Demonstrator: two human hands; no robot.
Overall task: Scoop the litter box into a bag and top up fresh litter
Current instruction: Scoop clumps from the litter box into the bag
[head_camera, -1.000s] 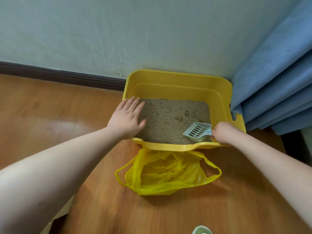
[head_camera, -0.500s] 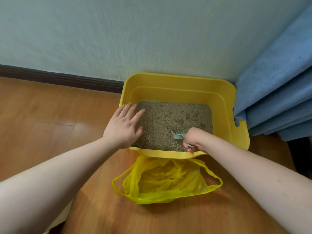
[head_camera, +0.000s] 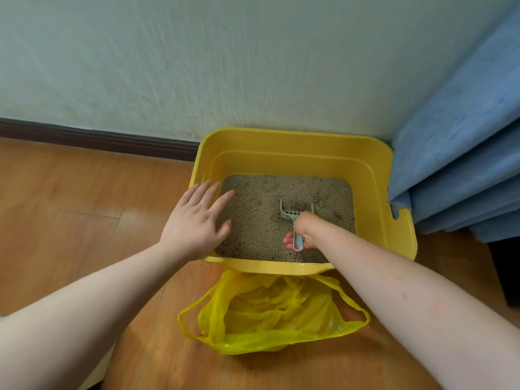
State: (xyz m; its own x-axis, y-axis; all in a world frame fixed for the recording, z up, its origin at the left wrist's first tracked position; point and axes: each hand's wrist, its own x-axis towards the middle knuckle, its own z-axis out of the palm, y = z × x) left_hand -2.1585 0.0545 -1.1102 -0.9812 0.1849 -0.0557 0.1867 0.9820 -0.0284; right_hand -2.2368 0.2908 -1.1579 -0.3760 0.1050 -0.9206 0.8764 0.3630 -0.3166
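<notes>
At centre frame the right hand (head_camera: 305,232) is gripping the slotted scoop (head_camera: 294,218) buried in the yellow litter box (head_camera: 292,153), left hand (head_camera: 197,220) flat-fingered on its rim; a hasty lift risks spilling litter beside the bag (head_camera: 270,313).

A floor of warm brown wooden planks (head_camera: 84,220) is seen. A rectangular yellow plastic litter box (head_camera: 292,147) is set on it against the wall, and a crumpled translucent yellow plastic bag (head_camera: 270,319) is laid open just before the box.
</notes>
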